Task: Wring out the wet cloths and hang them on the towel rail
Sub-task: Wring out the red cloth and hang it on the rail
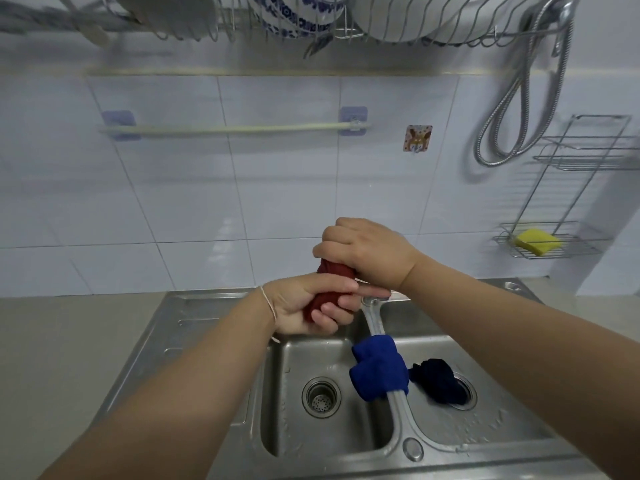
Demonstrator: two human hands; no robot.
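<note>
A dark red cloth (pixel 337 271), twisted into a tight roll, is held above the left sink basin. My left hand (pixel 308 303) grips its lower end and my right hand (pixel 367 251) grips its upper end. A bright blue cloth (pixel 379 367) lies bunched over the divider between the two basins. In the right basin a dark navy cloth (pixel 438 381) sits crumpled on the drain. The pale towel rail (pixel 228 129) runs along the tiled wall above, with nothing on it.
The steel double sink (pixel 207 341) has an open drain (pixel 321 397) in the left basin. A faucet (pixel 372 311) stands behind the divider. A wire rack (pixel 554 244) with a yellow sponge (pixel 536 241) hangs at right, beside a shower hose (pixel 512 109). A dish rack (pixel 311 26) is overhead.
</note>
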